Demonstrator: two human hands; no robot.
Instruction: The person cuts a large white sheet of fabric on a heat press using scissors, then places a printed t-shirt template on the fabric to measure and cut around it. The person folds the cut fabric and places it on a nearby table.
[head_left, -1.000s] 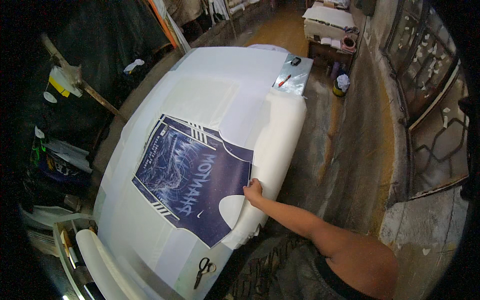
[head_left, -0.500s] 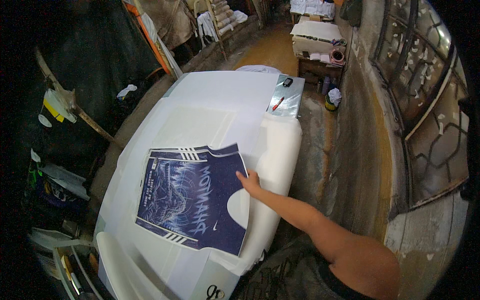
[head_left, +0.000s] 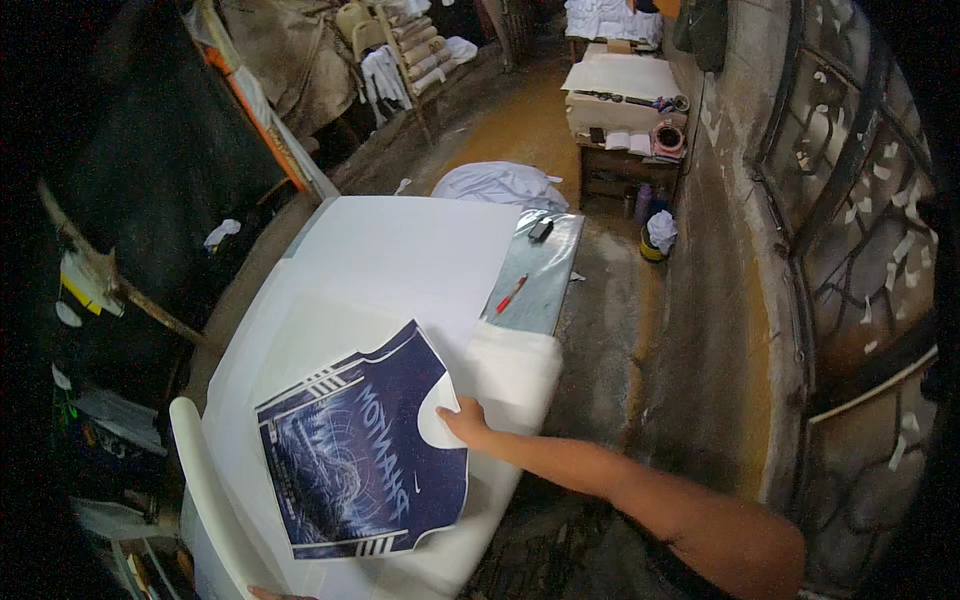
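Observation:
My right hand (head_left: 458,420) grips the neck edge of a navy printed sheet (head_left: 345,450), shaped like a jersey front with white side stripes and mirrored lettering, which lies askew on white sheets (head_left: 390,250) covering the table. My left hand (head_left: 268,592) barely shows at the lower edge, at the end of a long white roll (head_left: 212,500); its fingers are mostly hidden. A metallic strip (head_left: 540,260) on the table's far right holds a red pen (head_left: 511,294) and a small black object (head_left: 541,231).
Behind the table lie bunched white cloths (head_left: 495,182). Back right stands a desk (head_left: 615,78) with papers and tools, a bucket (head_left: 652,245) beside it. Rolls (head_left: 432,55) lean at the back; dark sheeting (head_left: 130,180) lines the left, a metal-framed window (head_left: 860,230) the right.
My right hand and the printed sheet have shifted leftward, and the hand is now at the neck curve. My left hand has appeared at the bottom. The camera view has shifted; the scissors are out of view.

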